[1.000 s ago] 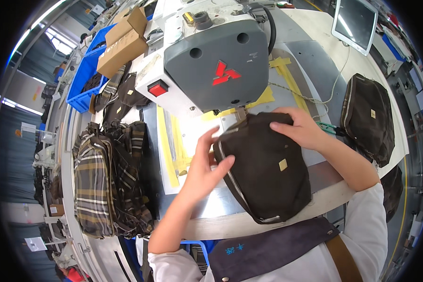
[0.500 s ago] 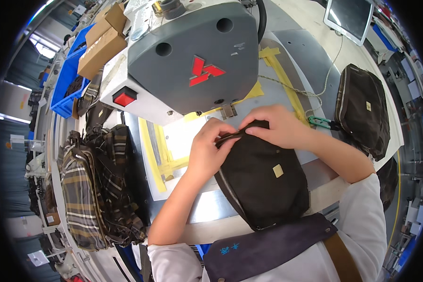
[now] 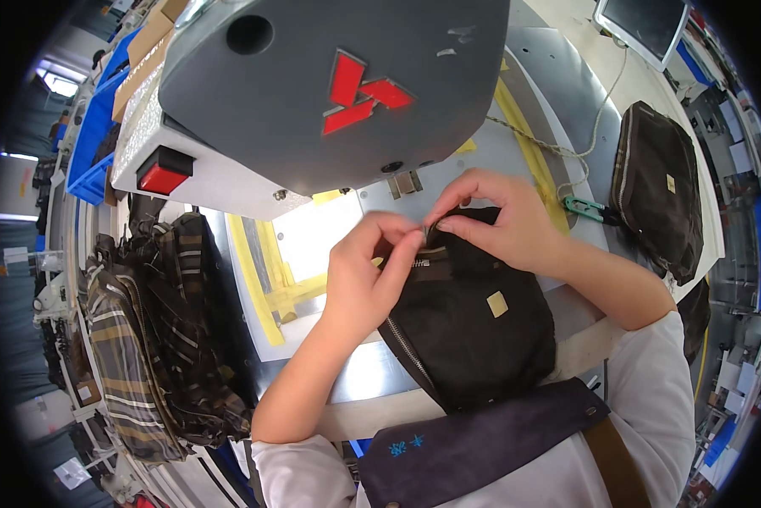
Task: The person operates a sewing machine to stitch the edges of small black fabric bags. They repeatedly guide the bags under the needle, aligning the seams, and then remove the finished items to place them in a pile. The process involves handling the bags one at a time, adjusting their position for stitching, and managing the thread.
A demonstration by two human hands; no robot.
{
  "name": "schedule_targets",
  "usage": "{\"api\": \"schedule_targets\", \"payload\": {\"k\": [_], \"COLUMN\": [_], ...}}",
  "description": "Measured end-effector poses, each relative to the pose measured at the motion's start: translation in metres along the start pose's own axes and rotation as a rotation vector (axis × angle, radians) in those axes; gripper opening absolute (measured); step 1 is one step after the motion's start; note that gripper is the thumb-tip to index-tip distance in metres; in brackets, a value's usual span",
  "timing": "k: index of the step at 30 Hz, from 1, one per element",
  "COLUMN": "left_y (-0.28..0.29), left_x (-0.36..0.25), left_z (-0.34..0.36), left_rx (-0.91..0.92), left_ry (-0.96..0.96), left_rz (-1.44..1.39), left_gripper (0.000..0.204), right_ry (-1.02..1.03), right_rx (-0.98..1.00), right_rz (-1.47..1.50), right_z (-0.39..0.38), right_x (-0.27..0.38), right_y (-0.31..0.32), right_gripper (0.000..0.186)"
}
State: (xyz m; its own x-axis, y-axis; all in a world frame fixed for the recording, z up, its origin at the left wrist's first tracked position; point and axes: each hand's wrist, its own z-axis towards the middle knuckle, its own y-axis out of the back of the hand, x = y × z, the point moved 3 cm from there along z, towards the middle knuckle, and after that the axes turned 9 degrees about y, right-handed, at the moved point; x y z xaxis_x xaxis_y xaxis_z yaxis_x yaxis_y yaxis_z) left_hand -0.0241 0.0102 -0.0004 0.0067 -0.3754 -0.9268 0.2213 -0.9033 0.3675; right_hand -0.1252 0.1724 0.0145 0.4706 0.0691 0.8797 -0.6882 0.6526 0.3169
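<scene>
A dark brown fabric bag piece [image 3: 474,330] with a metal zipper [image 3: 410,347] along its left side and a small yellow tag [image 3: 497,304] lies across the front edge of the work table. At its far edge, my left hand [image 3: 368,267] is closed, thumb and forefinger pinching the fabric near the zipper's end. Just to the right, my right hand [image 3: 499,222] pinches the same edge, fingers bent over a fold. The fingertips of both hands nearly meet. Beyond them hangs the grey head of a sewing machine [image 3: 330,93] with a red emblem.
Plaid backpacks [image 3: 143,356] are stacked at the left. Another dark bag [image 3: 658,190] lies at the right beside green-handled snips [image 3: 585,208]. Yellow tape [image 3: 270,288] marks the machine bed. A red switch [image 3: 165,172], blue bin [image 3: 97,169] and screen [image 3: 645,25] stand farther off.
My head view has come closer to the machine. Both hands stay at the bag's far edge; the fold there has turned, so zipper teeth now show beside my left fingers.
</scene>
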Motion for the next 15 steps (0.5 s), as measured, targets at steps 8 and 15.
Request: {"api": "schedule_targets", "payload": {"k": [8,15], "left_y": [-0.0004,-0.0012], "left_x": [-0.0045,-0.0038], "left_z": [-0.0003,0.0005], "left_rx": [0.035,0.031], "left_ry": [0.238,0.238], "left_rz": [-0.162,-0.170], "left_gripper": [0.010,0.008], "right_ry": [-0.038,0.111], "right_rx": [-0.032,-0.016], "right_rz": [0.044,-0.064], "right_z": [-0.0004,0.0015], "right_x": [-0.0039,-0.0016], "right_y": [-0.0055,-0.0062], "right_gripper": [0.013,0.020]}}
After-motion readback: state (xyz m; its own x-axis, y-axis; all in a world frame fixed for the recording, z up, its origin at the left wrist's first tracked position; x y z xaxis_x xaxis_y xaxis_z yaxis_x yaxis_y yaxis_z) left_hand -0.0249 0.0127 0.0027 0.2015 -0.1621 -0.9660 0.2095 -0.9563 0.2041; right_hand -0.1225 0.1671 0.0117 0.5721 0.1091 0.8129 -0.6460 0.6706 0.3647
